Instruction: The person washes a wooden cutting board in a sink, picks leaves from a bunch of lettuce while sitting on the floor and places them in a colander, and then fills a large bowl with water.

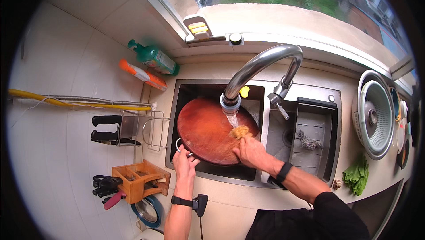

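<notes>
Left hand (185, 162) fingers grip the round wooden board (208, 131) edge while right hand (250, 151) fingers clutch a scrubber (239, 131) under the faucet (259, 69).

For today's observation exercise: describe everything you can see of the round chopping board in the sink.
The round chopping board looks like reddish-brown wood, wet, tilted in the left sink basin. Tap water falls on its upper right. The left hand grips its lower edge; the right hand presses a tan scrubber on it.
</notes>
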Action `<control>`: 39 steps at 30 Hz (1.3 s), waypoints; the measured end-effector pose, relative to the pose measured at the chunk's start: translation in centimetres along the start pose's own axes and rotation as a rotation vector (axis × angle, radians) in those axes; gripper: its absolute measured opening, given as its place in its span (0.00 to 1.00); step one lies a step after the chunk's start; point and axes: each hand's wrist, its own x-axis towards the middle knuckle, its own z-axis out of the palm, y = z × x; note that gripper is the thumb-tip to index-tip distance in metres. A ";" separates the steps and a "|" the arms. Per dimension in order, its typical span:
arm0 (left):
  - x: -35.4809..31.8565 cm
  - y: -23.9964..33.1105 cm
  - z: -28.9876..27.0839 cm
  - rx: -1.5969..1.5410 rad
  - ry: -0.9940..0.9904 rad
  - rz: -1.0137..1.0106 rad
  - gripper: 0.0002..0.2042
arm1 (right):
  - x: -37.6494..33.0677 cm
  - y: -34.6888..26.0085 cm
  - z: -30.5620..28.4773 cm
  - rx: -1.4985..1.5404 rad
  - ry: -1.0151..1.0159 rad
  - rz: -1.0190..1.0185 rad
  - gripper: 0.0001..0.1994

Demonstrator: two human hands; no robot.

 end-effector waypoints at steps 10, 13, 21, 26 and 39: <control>-0.3 -0.4 0.3 -0.108 0.045 0.040 0.24 | 6.3 4.1 0.0 -0.491 -0.339 0.050 0.12; 0.2 -0.5 -0.3 -0.121 0.058 0.011 0.24 | 3.0 2.5 -0.1 -0.494 -0.135 -0.060 0.10; 0.1 -1.6 -0.5 -0.131 0.085 0.017 0.26 | -1.8 -7.0 -2.7 0.258 0.147 -0.109 0.08; -0.7 -2.8 -0.6 -0.154 0.073 0.025 0.27 | 1.4 -8.2 -1.4 0.440 0.174 -0.148 0.07; -1.8 -3.4 -0.2 -0.242 0.052 0.011 0.28 | -7.2 2.0 -13.6 -0.111 0.152 0.037 0.08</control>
